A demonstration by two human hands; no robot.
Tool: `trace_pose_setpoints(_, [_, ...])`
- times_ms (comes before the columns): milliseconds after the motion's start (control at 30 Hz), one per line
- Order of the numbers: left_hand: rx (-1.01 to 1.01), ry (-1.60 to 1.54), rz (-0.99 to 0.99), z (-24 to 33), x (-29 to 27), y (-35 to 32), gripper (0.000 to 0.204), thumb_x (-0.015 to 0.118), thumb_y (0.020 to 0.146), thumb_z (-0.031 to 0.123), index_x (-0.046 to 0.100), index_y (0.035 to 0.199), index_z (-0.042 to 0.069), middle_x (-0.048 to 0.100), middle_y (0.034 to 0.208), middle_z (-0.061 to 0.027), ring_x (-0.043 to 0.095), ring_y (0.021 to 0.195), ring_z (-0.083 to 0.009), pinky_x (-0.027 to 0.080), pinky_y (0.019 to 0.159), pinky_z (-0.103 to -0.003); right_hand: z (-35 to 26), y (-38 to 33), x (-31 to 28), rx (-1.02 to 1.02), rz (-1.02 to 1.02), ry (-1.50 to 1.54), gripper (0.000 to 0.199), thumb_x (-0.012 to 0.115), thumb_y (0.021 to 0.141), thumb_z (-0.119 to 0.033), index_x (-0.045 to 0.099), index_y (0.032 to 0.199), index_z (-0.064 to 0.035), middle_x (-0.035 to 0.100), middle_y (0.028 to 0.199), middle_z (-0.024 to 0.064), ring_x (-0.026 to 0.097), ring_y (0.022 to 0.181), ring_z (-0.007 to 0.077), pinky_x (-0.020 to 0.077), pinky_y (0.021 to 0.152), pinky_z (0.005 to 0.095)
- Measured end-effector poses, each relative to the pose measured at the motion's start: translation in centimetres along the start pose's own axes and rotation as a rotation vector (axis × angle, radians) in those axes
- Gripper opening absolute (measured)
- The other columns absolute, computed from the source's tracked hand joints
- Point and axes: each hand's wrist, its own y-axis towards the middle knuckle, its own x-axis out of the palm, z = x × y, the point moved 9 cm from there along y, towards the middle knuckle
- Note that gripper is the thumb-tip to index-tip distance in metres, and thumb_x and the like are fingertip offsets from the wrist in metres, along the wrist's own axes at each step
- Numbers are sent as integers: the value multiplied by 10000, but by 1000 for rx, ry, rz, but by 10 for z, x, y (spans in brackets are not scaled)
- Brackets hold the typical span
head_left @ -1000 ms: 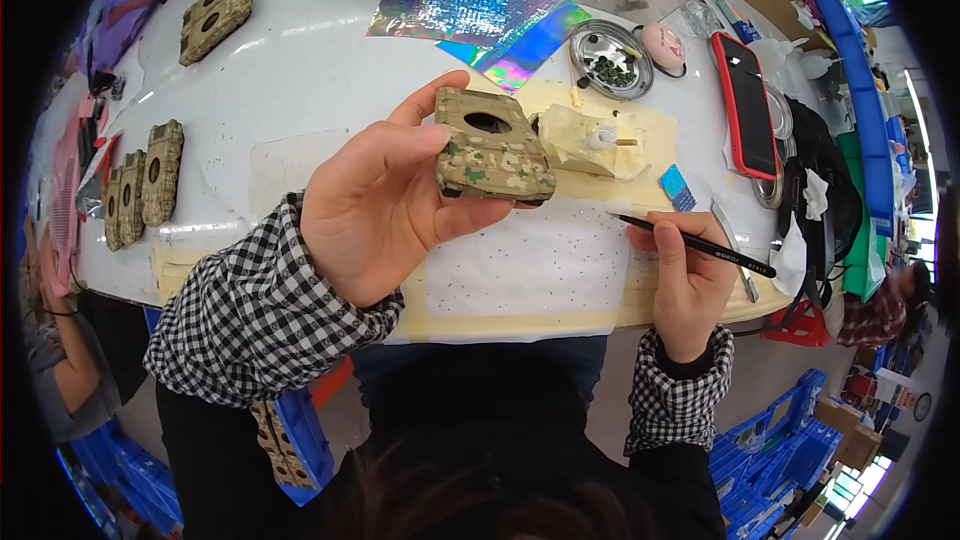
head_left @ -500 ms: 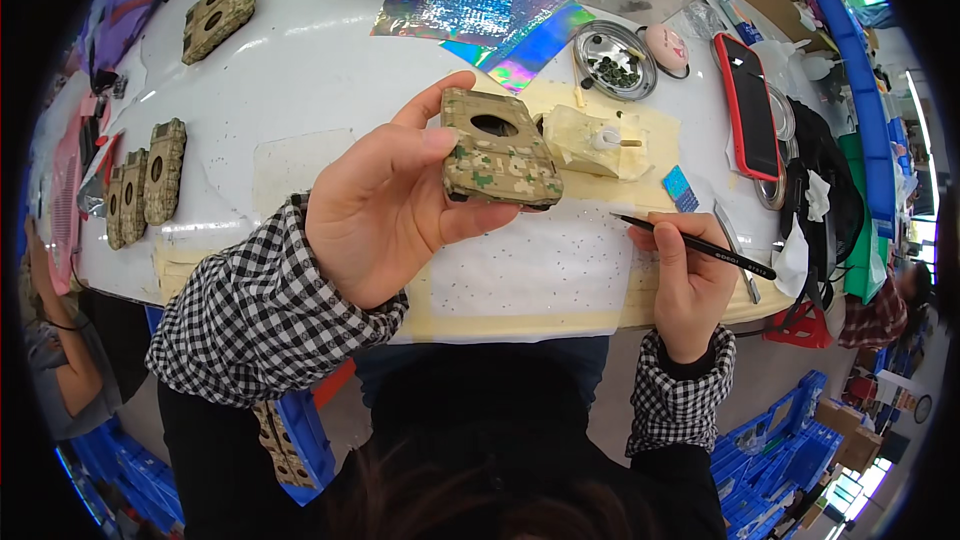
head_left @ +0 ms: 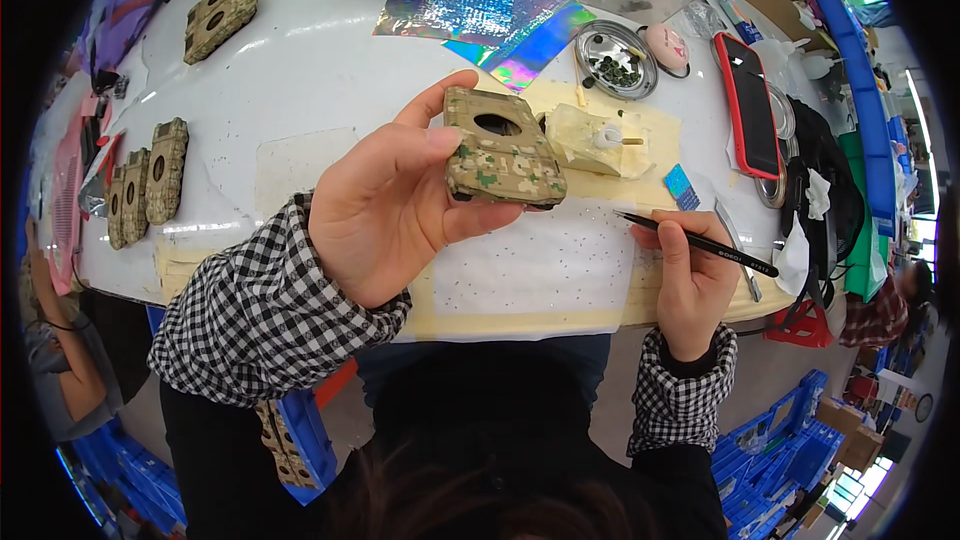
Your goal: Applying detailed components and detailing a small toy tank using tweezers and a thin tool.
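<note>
My left hand (head_left: 385, 195) is closed round the edges of a camouflage toy tank hull (head_left: 505, 158), tilted above the table. A round dark hole shows in the hull's top. Thumb and fingers of my right hand (head_left: 692, 280) pinch slim black tweezers (head_left: 705, 242), whose pointed tip aims left, apart from the hull. Below them lies a white paper sheet (head_left: 530, 280) dotted with tiny specks. Just behind the hull sits a pale yellow block (head_left: 590, 145) with a white peg on it.
A metal dish (head_left: 615, 60) of small dark green pieces stands behind, near a red-cased phone (head_left: 747, 105). A silver craft knife (head_left: 737, 250) lies right. Shiny foil sheets (head_left: 450, 0) are at the back, and several hulls (head_left: 165, 170) stand left. A person's arm (head_left: 75, 350) shows far left.
Almost nothing differs. The whole view has shifted very slightly, and both hands keep the same hold on the hull and the tweezers.
</note>
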Motion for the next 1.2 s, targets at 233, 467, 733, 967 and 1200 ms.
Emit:
trace_pose_setpoints(233, [4,-5,3,0,1,-1,602,363,904,147,110,1448,88,261,1399,-315,488,1152,-452,542,894,-363,3,-2,-3,17,13,85,105,571,902,-19,577,955,71,633,892,103,635,816,145,518,767,239])
trace_pose_setpoints(467, [8,62,39,4,0,-2,613,381,902,136,109,1450,99,308,1387,-279,504,1149,-422,555,868,-377,-3,0,-7,4,-6,128,153,574,910,-66,561,987,65,630,890,116,637,842,158,515,779,257])
trace_pose_setpoints(733, [-31,353,-1,30,19,-6,742,469,881,106,3,1458,90,401,1323,-202,550,1108,-268,502,908,-473,-90,28,13,-205,-236,245,231,599,901,-137,541,1001,62,633,912,140,645,864,188,516,766,280])
trace_pose_setpoints(967, [-60,505,-20,28,18,-6,330,447,927,211,410,1222,68,492,1202,-115,577,1052,-229,562,807,-408,-116,55,62,-286,-425,235,228,590,906,-164,557,979,49,625,881,114,628,816,169,492,730,258])
trace_pose_setpoints(1200, [-70,618,10,21,21,-15,221,447,960,287,495,1024,81,526,974,-17,548,890,-80,549,698,-280,-104,55,74,-245,-453,247,288,532,939,-242,534,966,44,622,855,127,643,782,195,512,728,287])
